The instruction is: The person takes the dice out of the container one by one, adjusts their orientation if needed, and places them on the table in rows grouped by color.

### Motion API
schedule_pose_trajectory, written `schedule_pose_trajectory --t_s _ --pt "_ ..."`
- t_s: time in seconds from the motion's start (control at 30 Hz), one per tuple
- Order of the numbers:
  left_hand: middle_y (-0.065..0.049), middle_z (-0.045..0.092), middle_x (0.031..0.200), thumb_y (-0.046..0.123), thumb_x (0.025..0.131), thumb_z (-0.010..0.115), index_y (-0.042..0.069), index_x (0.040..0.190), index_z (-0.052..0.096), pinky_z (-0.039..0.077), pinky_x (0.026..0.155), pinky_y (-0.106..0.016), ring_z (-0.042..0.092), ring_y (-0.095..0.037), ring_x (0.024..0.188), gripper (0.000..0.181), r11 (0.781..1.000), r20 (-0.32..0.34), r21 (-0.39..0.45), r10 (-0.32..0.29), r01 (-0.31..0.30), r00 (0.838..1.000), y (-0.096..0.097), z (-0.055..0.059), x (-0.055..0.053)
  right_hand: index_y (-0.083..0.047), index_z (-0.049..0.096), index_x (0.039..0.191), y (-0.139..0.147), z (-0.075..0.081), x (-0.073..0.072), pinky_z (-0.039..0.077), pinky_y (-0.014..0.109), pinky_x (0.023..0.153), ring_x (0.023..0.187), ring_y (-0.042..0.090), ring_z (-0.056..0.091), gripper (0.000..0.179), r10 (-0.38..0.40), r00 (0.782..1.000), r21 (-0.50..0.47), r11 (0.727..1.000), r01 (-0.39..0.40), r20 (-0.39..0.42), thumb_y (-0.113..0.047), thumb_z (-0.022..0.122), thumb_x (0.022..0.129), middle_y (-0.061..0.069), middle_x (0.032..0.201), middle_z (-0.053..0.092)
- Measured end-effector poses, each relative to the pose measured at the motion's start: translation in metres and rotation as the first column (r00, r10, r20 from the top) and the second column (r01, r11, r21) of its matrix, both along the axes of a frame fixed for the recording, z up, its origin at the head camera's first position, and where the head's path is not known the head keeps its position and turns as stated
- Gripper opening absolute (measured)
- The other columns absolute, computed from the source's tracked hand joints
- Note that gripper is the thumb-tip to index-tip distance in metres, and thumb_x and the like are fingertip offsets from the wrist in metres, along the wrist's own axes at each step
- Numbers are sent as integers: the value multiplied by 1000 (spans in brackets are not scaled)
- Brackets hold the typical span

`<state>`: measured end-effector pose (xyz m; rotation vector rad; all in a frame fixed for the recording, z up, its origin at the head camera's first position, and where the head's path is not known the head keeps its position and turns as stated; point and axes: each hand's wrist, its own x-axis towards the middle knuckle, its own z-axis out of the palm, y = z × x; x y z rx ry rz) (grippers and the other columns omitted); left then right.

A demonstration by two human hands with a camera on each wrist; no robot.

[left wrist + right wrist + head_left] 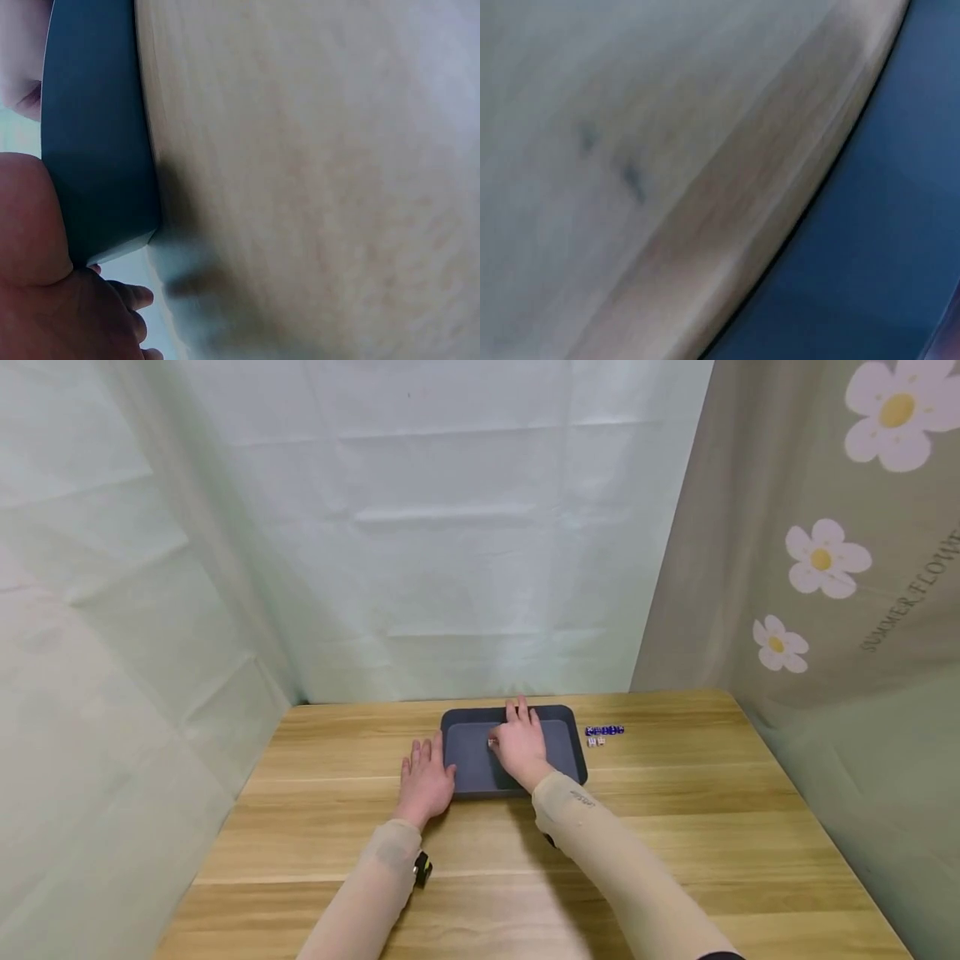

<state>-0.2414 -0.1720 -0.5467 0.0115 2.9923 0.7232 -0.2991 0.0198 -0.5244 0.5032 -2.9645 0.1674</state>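
A dark grey rectangular tray (468, 752) lies near the table's far edge. Over its middle, my right hand (522, 745) pinches a small pale die (492, 742) between thumb and index finger, while the other fingers extend toward the far rim. My left hand (427, 781) rests at the tray's left side with fingers straight; in the left wrist view its thumb (30, 225) lies against the tray wall (97, 135). Right of the tray sit a row of blue dice (604, 731) and, just nearer, two pale dice (596, 742). The right wrist view shows mostly tray side and table, blurred.
The wood-grain table (675, 827) extends in front of and beside the tray. A pale curtain (450, 568) hangs behind the far edge, and a flower-patterned curtain (750, 718) borders the right side.
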Motion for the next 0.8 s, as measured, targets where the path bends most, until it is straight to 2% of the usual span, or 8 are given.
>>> schedule_pose_trajectory --t_s 0.13,0.27,0.43,0.57,0.8 --pt "-30 19 173 27 113 49 6 172 8 4 128 -64 2 -44 163 75 1000 10 -2 -4 4 1000 -1 -6 0 -31 85 115 10 1 1 32 57 124 159 46 24 18 54 998 -92 994 -56 -28 -35 80 99 21 166 43" --pt "-30 19 173 27 113 49 7 172 8 4 128 -65 3 -45 163 75 1000 9 4 -4 4 1000 1 -4 1 -29 86 114 21 4 2 34 57 123 158 49 25 18 93 995 -149 984 -99 -47 -35 82 97 23 164 44" --pt "-30 21 173 25 113 50 7 172 11 6 128 -64 5 -44 163 73 1000 -4 15 -2 2 1000 4 6 4 -25 86 116 33 9 2 32 59 124 158 51 23 20 98 994 -209 972 -104 -38 -32 83 97 26 163 45" --pt "-29 22 172 24 113 51 6 172 13 7 129 -63 7 -44 163 73 1000 -11 5 1 -1 1000 4 7 3 -23 85 117 42 13 2 30 60 124 159 52 20 21 105 994 -254 961 -106 -17 -31 81 98 27 164 43" --pt "-29 20 173 25 113 50 6 172 10 6 129 -63 5 -44 163 74 1000 13 -6 5 -5 1000 2 7 4 -25 85 116 54 16 5 31 62 123 158 53 20 20 89 996 -253 964 -88 -7 -34 80 99 27 166 40"
